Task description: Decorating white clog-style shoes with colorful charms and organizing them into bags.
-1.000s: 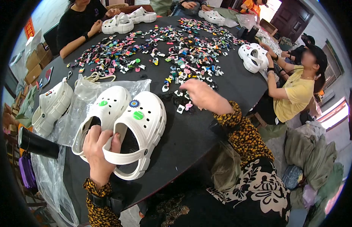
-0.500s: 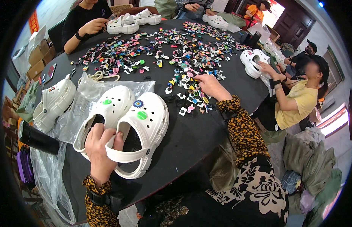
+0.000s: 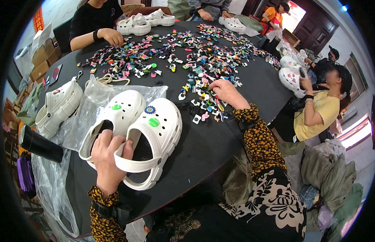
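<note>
My left hand (image 3: 109, 159) grips a pair of white clogs at their heel openings, fingers inside the left clog (image 3: 123, 105) and thumb against the right clog (image 3: 166, 133). A green round charm (image 3: 154, 122) and a blue gear-shaped charm (image 3: 150, 109) sit on the right clog; another green charm (image 3: 116, 107) is on the left one. Over the near end of a pile of small colourful shoe charms (image 3: 203, 60), my right hand (image 3: 229, 94) has its fingers bent together, tips down among the charms. Whatever they pinch is too small to make out.
Left of the pair stand a white clog (image 3: 58, 105) and a black cylinder (image 3: 41, 144), with clear plastic bags (image 3: 88, 107) beneath. Co-workers sit around the dark table (image 3: 195, 151); one in yellow (image 3: 316, 111) holds white clogs (image 3: 291, 78). Sacks (image 3: 330, 169) lie at the right.
My right hand's fingertips have drawn closer together over the charms; my left hand keeps its grip. The co-worker in yellow has raised and turned the clogs. The co-worker in black has lowered a hand to the charms.
</note>
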Motion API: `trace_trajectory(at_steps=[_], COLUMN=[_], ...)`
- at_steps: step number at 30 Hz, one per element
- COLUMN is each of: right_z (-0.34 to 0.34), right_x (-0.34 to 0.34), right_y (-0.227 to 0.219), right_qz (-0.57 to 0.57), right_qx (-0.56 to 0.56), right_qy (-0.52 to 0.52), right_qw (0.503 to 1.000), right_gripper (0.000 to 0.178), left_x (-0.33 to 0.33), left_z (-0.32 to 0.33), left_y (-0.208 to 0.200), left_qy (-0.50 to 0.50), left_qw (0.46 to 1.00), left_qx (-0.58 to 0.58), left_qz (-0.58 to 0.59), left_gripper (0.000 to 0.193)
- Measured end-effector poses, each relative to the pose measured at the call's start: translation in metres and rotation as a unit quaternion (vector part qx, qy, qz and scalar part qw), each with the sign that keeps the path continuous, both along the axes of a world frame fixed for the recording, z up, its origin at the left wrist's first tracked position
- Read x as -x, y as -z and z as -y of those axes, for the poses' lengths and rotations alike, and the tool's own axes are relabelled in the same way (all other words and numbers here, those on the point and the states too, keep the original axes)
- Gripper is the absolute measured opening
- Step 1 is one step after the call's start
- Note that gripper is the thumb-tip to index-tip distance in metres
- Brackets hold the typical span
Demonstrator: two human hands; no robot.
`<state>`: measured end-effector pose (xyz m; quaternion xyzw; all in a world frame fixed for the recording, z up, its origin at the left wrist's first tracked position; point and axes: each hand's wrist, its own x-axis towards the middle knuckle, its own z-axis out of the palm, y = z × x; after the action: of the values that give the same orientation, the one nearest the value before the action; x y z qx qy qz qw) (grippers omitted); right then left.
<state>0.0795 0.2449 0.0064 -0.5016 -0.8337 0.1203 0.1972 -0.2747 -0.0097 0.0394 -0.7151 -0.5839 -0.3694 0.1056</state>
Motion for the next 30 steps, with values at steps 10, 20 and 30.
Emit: trace_trajectory(at_steps=[10,20,30], right_z=[0.012,0.032,0.036], right_x=[0.001,0.013,0.016], right_y=[-0.005,-0.002,-0.002], right_qz=[0.045,0.052,0.065], right_qx=[0.008,-0.005,-0.069], right_qy=[-0.051,-0.153,-0.114], right_qw=[0.998,0.987,0.989], right_gripper=[0.016,0.015,0.016], left_x=[0.0,0.001,0.001], left_z=[-0.001,0.001,0.0], left_y=[0.0,-0.001,-0.001], left_qy=[0.001,-0.003,0.006], left_qw=[1.0,1.0,1.0], left_qx=[-0.006,-0.004,-0.012], left_qz=[0.004,-0.002,-0.001], left_gripper=[0.013,0.013,0.013])
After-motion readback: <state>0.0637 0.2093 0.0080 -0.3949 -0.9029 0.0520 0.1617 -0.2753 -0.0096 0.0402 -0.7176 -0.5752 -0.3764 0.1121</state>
